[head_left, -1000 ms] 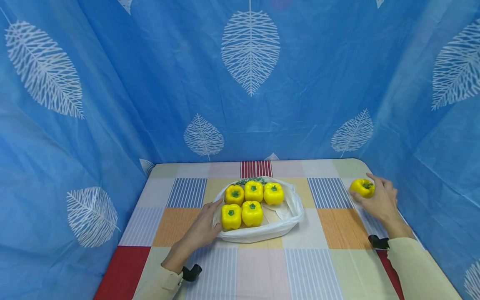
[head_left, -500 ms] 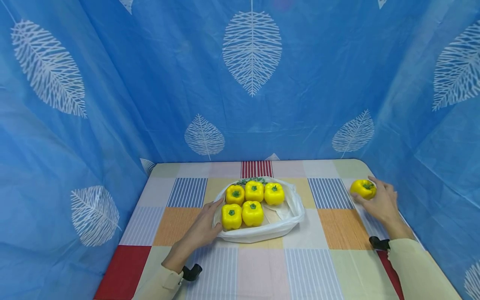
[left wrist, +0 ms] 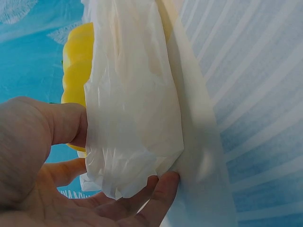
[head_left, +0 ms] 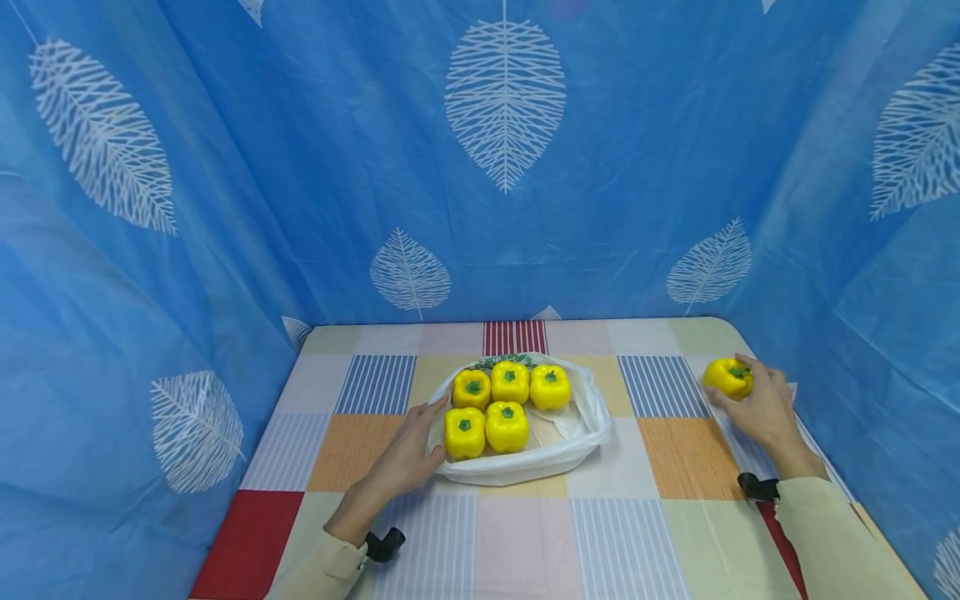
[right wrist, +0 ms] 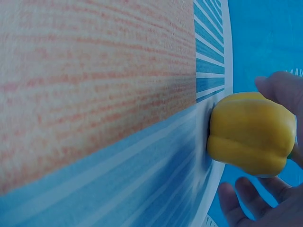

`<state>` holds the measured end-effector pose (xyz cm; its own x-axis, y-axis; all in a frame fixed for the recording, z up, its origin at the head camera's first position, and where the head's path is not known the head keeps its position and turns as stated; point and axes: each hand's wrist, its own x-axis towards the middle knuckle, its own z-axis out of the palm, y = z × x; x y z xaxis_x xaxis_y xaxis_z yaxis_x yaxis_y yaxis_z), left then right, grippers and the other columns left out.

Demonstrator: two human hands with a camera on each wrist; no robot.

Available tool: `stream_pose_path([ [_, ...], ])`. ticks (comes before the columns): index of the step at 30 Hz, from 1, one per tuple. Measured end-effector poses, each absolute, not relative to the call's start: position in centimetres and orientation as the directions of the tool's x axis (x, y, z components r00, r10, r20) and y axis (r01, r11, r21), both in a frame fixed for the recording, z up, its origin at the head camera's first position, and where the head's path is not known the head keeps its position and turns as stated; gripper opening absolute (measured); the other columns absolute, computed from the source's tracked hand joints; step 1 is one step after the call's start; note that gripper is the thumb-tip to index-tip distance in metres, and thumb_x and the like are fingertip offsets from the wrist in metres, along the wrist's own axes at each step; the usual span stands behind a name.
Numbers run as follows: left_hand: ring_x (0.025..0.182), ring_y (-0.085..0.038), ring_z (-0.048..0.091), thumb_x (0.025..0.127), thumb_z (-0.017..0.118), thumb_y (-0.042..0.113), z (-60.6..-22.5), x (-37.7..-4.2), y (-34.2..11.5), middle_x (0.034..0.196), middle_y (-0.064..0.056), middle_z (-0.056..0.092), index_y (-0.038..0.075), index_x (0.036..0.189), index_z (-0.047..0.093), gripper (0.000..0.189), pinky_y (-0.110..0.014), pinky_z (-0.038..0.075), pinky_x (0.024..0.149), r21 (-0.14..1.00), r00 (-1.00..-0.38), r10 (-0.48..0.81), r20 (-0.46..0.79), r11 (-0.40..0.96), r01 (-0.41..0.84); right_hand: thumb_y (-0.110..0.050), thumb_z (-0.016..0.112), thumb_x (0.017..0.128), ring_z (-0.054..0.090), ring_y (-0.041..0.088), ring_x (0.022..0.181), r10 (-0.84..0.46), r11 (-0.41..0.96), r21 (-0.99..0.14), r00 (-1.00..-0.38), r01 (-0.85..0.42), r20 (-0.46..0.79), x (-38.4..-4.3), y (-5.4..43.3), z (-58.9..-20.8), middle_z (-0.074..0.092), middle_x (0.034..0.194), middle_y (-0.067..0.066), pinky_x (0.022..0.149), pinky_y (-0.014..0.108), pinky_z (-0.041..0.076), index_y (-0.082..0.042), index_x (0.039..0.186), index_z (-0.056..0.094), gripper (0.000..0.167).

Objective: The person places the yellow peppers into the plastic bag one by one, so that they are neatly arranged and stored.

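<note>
In the head view a white plastic bag point(head_left: 517, 475), spread wide with its mouth upward, sits mid-table with several yellow bell peppers point(head_left: 507, 427) inside, green stems up. My left hand point(head_left: 405, 450) grips the bag's left side. From the left wrist, the thumb lies at the bag's edge beside a pepper point(left wrist: 78, 71) and the fingertips point(left wrist: 165, 187) reach under the bag. At the table's right side my right hand point(head_left: 765, 408) holds another yellow bell pepper point(head_left: 727, 379) between thumb and fingers. In the right wrist view this pepper point(right wrist: 251, 135) is right at the tablecloth, its stem toward the palm.
A checked, patchwork-patterned cloth point(head_left: 525, 542) covers the table. Blue curtains point(head_left: 615, 167) with white leaf prints hang behind and along both sides, and the right one point(head_left: 847, 358) comes close to my right hand. A black wrist strap point(head_left: 384, 546) shows on the left arm.
Both hands, the bag and the peppers keep practically the same places. The whole head view has shifted only slightly.
</note>
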<state>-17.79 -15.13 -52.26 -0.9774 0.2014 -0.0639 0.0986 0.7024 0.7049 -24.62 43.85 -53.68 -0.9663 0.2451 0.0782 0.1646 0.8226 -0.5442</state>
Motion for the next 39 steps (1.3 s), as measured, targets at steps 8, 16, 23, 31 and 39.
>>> stream_pose_path([
  [8,0.161,-0.056,0.055,0.098,0.074,-0.002,-52.15,-17.65,-14.96,0.175,-0.033,0.049,0.008,0.179,0.045,0.087,-0.077,0.052,0.127,0.701,-0.978,0.197,-0.064,0.706,0.096,-0.025,0.076,0.112,0.034,0.073,0.144,0.251,0.818,-0.55,-0.965,0.168,0.078,-24.62,43.77,-53.59,0.025,0.169,0.053,0.126,0.095,0.033,0.005,0.18,0.023,0.091],
  [16,0.162,-0.056,0.054,0.099,0.073,-0.001,-52.23,-17.67,-15.01,0.176,-0.032,0.048,0.009,0.179,0.044,0.086,-0.077,0.051,0.128,0.703,-0.978,0.199,-0.07,0.705,0.093,-0.019,0.074,0.111,0.035,0.072,0.142,0.259,0.818,-0.546,-0.963,0.18,0.07,-24.73,43.8,-53.66,0.026,0.168,0.053,0.126,0.094,0.034,0.005,0.179,0.024,0.089],
  [23,0.162,-0.056,0.054,0.099,0.074,-0.001,-52.22,-17.71,-15.04,0.177,-0.032,0.048,0.01,0.179,0.044,0.086,-0.078,0.051,0.128,0.706,-0.978,0.195,-0.076,0.703,0.085,-0.02,0.073,0.112,0.035,0.071,0.141,0.262,0.815,-0.548,-0.963,0.187,0.061,-24.74,43.83,-53.71,0.025,0.168,0.053,0.126,0.094,0.035,0.005,0.18,0.023,0.088],
  [31,0.161,-0.055,0.055,0.099,0.075,0.0,-52.34,-17.82,-15.1,0.176,-0.031,0.048,0.011,0.179,0.045,0.087,-0.077,0.052,0.127,0.701,-0.978,0.192,-0.079,0.709,0.082,-0.02,0.073,0.112,0.036,0.071,0.141,0.263,0.817,-0.546,-0.963,0.187,0.064,-24.73,43.82,-53.72,0.026,0.167,0.053,0.125,0.094,0.036,0.005,0.18,0.023,0.087],
  [39,0.161,-0.056,0.055,0.098,0.075,-0.001,-52.35,-17.86,-15.07,0.176,-0.031,0.048,0.01,0.179,0.045,0.087,-0.077,0.052,0.127,0.7,-0.978,0.194,-0.078,0.71,0.085,-0.02,0.073,0.112,0.037,0.071,0.141,0.271,0.814,-0.546,-0.961,0.196,0.06,-24.75,43.82,-53.7,0.026,0.167,0.053,0.125,0.094,0.036,0.005,0.179,0.024,0.087],
])
